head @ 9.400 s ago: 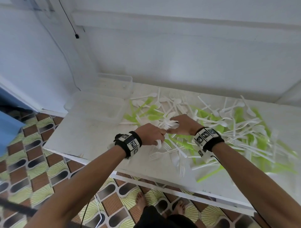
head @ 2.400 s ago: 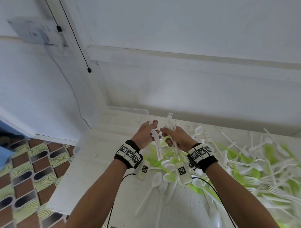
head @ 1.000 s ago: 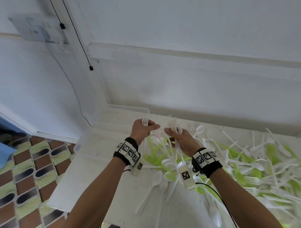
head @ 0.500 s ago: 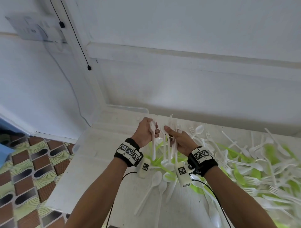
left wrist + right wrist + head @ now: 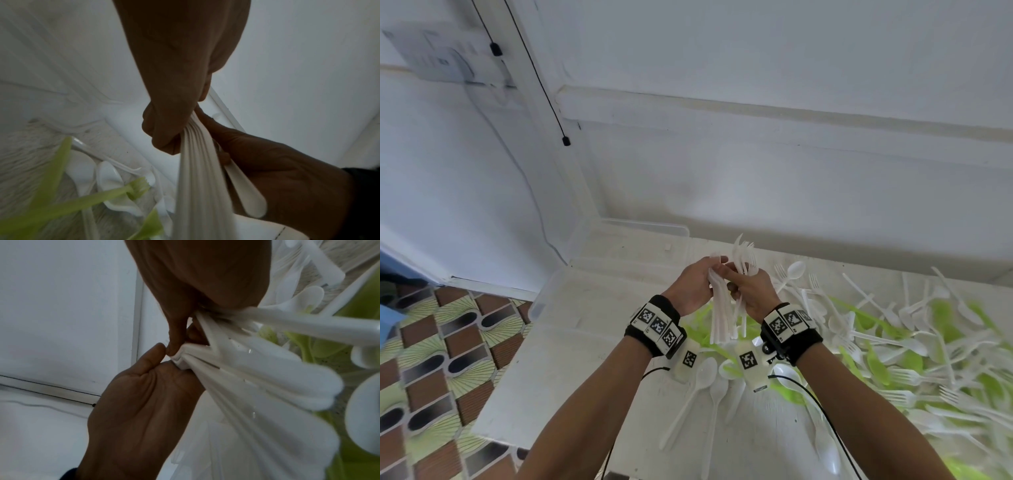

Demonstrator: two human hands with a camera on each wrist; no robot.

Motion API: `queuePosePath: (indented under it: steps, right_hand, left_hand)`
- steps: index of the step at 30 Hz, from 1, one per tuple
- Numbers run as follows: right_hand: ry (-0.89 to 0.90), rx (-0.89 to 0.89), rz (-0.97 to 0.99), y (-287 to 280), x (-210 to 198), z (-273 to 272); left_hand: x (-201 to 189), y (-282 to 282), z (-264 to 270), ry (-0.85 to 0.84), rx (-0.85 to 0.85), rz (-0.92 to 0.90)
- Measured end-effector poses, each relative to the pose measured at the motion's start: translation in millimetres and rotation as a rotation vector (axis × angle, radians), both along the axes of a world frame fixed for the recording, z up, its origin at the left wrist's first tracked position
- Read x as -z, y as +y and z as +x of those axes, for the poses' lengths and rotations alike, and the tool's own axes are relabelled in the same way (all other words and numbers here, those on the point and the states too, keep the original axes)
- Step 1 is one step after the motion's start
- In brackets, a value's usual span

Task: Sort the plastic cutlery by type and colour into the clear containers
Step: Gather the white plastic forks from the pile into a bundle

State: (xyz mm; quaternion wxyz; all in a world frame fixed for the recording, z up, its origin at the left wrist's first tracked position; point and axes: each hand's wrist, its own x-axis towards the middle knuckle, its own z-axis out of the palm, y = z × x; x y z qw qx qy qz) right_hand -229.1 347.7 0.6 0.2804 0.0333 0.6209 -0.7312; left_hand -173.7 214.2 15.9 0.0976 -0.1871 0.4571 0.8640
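Both hands are raised above the white table (image 5: pixel 585 342) and meet around one bundle of white plastic forks (image 5: pixel 722 318), tines up and handles hanging down. My left hand (image 5: pixel 709 270) grips the bundle from the left; in the left wrist view its fingers (image 5: pixel 164 129) curl round the packed handles (image 5: pixel 201 186). My right hand (image 5: pixel 736 279) holds the same bundle from the right, pinching the handles (image 5: pixel 246 369) between thumb and fingers (image 5: pixel 176 337). Two clear containers stand at the back left: the far container (image 5: pixel 681 230) and the near container (image 5: pixel 544 294).
A large heap of white and green cutlery (image 5: pixel 893 342) covers the table's right half. Several white spoons (image 5: pixel 705 373) lie below my wrists. The table's left edge drops to a patterned tile floor (image 5: pixel 441 359). A wall runs close behind.
Half a second ago each hand held its own forks a little apart. Now the hands have closed together and the forks form one bundle between them.
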Motion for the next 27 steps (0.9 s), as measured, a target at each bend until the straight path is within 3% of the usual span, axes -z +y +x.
queuePosePath:
  steps: [9,14,20,24,27]
  right_hand:
    - [0.096,-0.035,0.077,3.8,3.4,-0.4]
    - [0.263,-0.156,0.325,14.2,5.1,-0.9]
    - [0.501,-0.311,0.485,12.5,12.3,7.2]
    - [0.53,-0.259,0.392,8.3,5.4,9.5]
    - [0.503,-0.234,0.314,8.2,2.9,10.4]
  left_hand:
    - [15.5,4.8,-3.4,-0.05,-0.118,-0.247]
    - [15.2,-5.3,-10.6,-0.079,-0.29,-0.176]
    - [5.3,-9.0,-15.2,-0.053,-0.351,-0.138]
    - [3.5,-6.0,-9.9,0.031,-0.323,-0.038]
    - [4.7,-1.6,-3.7,0.056,-0.253,-0.13]
